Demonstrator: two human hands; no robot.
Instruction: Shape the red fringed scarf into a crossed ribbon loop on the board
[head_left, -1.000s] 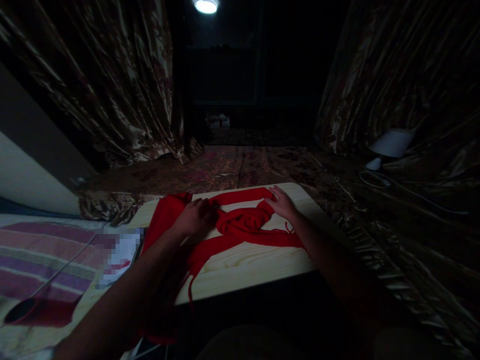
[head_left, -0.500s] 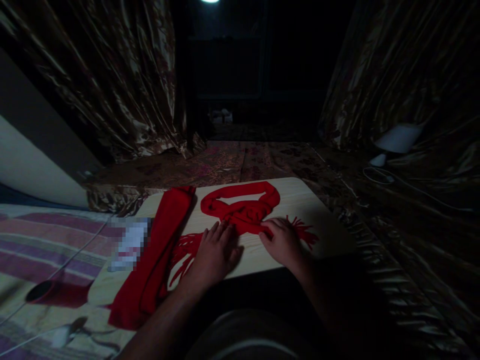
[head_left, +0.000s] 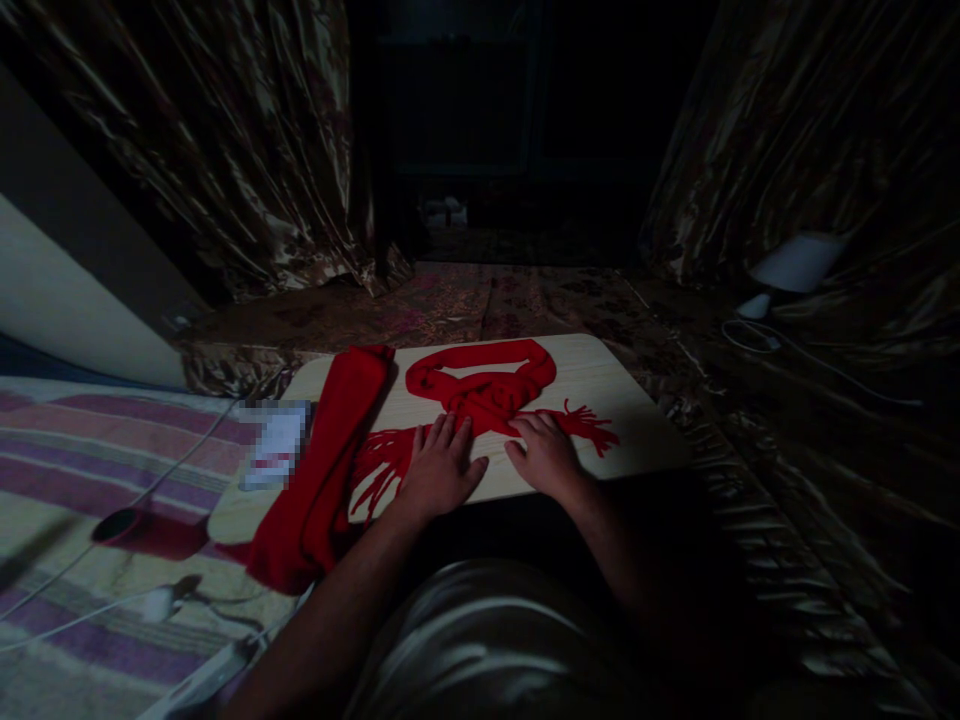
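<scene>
A red fringed scarf (head_left: 491,400) lies on a pale wooden board (head_left: 622,420), looped at the far side and crossed over itself in the middle, its fringed ends spread left and right. My left hand (head_left: 441,465) rests palm down, fingers spread, with the fingertips on the scarf's near left part. On the near right part, my right hand (head_left: 547,452) lies with its fingers stretched out over the cloth. Left of my left hand, a second folded red cloth (head_left: 326,470) stretches lengthwise across the board and hangs over its near edge.
A blurred-out packet (head_left: 277,445) sits at the board's left side. On the striped bedding (head_left: 60,460) are a dark red cylinder (head_left: 154,530), white cables and a power strip (head_left: 202,675). A white lamp (head_left: 799,262) stands at right. Patterned curtains (head_left: 285,150) hang behind.
My right hand's fingers have gone from gripping the scarf's edge to lying flatter on it. The right fringe now shows more fully. The camera view has shifted slightly.
</scene>
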